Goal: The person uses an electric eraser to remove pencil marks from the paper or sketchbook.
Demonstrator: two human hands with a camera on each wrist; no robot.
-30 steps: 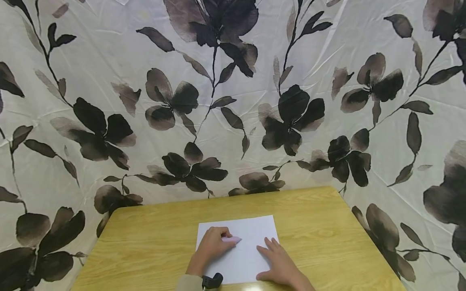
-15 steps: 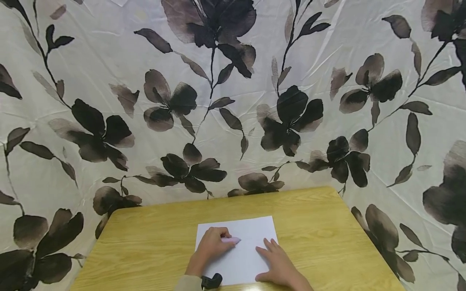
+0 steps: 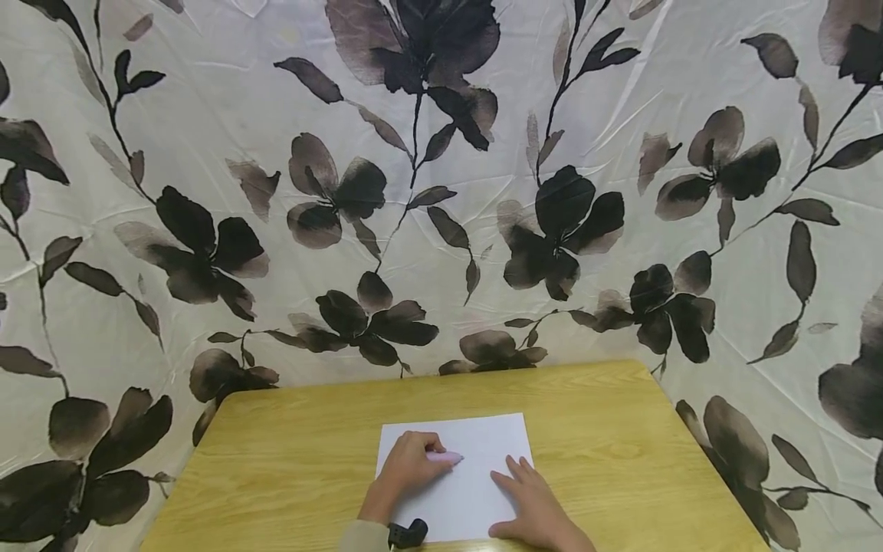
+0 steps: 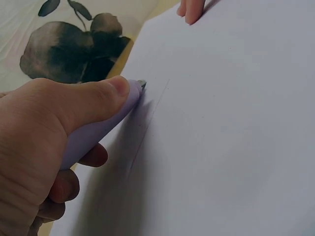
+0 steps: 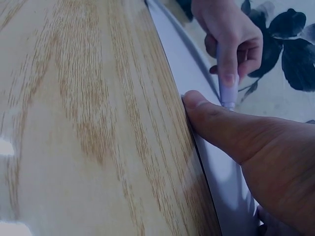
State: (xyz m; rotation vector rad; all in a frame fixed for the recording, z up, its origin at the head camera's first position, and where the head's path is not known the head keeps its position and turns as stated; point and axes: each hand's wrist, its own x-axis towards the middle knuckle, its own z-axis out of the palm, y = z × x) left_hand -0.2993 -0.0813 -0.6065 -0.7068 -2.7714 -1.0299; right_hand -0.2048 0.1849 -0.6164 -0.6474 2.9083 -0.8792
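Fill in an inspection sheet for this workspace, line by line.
Surface: wood-grain table, with a white sheet lying on it.
Job's things: the sheet bears a faint line; a lilac pen-like tool is over it, and whether its tip touches cannot be told.
Clutter: nothing seen.
Hands: left hand grips the tool; right hand rests on the sheet's right side. A black device sits at the left wrist, by a beige sleeve.
Cables: nothing seen.
Surroundings: pale, creased backdrop with dark flowers, behind the table.

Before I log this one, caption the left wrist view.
The left hand grips a lilac tool over white paper bearing a faint line.
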